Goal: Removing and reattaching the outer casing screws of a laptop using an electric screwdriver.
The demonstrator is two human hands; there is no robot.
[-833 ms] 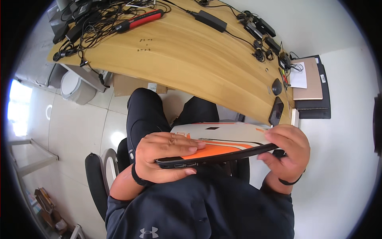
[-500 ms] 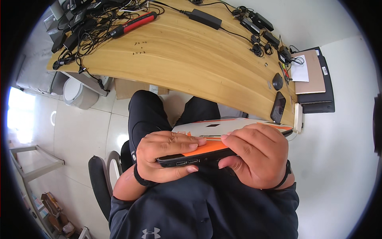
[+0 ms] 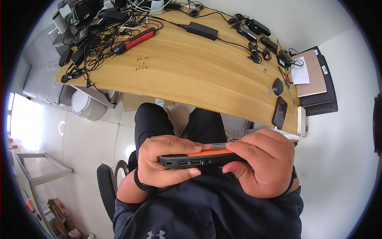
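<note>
In front of my chest, above my lap, a closed laptop [image 3: 219, 160] is held nearly edge-on. Its dark side with two USB ports points at me, and a strip of its orange cover shows on top. My left hand [image 3: 159, 161] pinches the left end, fingers over the orange surface and thumb below the ports. On the right, my right hand [image 3: 264, 163] curls over the cover, with its thumb against the lower side. Most of the cover's surface is out of sight at this tilt.
Several tiny dark screws [image 3: 142, 63] lie on the wooden desk [image 3: 191, 75]. A red-and-black stick-shaped tool [image 3: 139, 40] rests by tangled cables at the left. A power adapter [image 3: 202, 30] sits at the back; a mouse [image 3: 278, 86] and a phone [image 3: 279, 113] are at the right.
The laptop has tilted, so its cover shows much less and the port side faces me more. Both hands keep their grip. The whole view has shifted slightly, with the desk lower in it.
</note>
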